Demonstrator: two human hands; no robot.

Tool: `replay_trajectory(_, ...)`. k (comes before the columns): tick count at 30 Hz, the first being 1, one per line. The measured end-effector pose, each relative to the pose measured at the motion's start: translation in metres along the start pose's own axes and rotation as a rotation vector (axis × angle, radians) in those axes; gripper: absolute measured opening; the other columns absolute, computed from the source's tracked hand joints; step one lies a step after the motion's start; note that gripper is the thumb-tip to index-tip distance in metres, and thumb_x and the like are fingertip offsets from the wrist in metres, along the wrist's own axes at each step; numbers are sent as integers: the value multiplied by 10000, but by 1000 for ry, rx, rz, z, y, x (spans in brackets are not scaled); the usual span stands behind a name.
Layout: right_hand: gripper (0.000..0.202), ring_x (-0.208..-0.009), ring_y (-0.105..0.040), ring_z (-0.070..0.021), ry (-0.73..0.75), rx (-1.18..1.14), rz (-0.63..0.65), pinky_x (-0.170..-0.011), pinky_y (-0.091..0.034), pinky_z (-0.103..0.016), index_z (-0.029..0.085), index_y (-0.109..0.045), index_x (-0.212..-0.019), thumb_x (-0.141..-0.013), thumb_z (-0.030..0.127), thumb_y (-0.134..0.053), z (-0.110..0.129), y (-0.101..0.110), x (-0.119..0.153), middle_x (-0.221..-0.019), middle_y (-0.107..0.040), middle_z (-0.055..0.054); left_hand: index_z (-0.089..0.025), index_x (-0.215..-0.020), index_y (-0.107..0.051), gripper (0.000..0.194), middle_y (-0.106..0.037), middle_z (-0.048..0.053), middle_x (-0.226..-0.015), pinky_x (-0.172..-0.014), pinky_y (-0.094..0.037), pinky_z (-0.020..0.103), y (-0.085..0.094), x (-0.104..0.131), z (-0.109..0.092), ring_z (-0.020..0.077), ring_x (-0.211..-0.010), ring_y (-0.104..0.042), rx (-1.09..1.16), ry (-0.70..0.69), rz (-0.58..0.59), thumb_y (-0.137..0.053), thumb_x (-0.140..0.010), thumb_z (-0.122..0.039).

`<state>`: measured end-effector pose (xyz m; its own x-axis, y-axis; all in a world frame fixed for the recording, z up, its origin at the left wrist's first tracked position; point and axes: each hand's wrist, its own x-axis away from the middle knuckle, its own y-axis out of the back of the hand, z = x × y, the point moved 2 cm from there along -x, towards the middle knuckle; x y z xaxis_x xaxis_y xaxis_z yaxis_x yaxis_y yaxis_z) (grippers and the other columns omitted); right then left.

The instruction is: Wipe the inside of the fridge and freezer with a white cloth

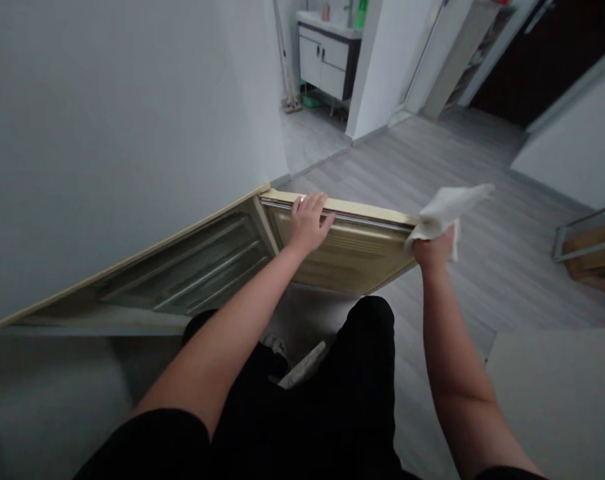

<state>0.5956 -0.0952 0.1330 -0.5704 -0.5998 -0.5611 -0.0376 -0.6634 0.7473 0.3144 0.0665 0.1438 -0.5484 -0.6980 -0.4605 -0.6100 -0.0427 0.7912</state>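
Note:
A cream door (352, 257) with a moulded inner face swings out from a cream-framed cabinet (182, 267), whose dim inside shows ridged panels. My left hand (310, 220) grips the door's top edge near the hinge side, fingers over the top and thumb on the inner side. At the outer top corner, my right hand (434, 248) is closed on a white cloth (447, 208) pressed against the door edge. Part of the cloth sticks up and away to the right. The right fingertips are hidden by the cloth.
A pale wall (122, 120) runs along the left. Beyond stand a white washbasin cabinet (322, 60) and a mop (288, 80). At right, a metal-framed rack (562, 243) holds a brown box (597, 257). My knees (370, 327) are close to the door.

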Motion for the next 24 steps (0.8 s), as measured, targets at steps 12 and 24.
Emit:
replay_trajectory(12,426,-979,-514,-338,234,449,267,-839,-353,-422,94,-596,-1056,-919,453,-413,38,47,40,-1077,-596,-211,-226,-1426,-518,690,-566,151,-1478,-1121,-431,513,-53,404,-12,384,-1368,-524,258,727,988,-631,-794,-478)
replay_trajectory(24,706,-1035,-536,-381,215,496,330,-845,-372,-438,38,-574,-1145,-961,705,-435,75,89,112,-1122,-574,-248,-67,-1590,-277,1021,-402,230,-1582,-1201,-335,463,-77,474,-88,398,-1444,-407,250,728,1002,-622,-757,-545)
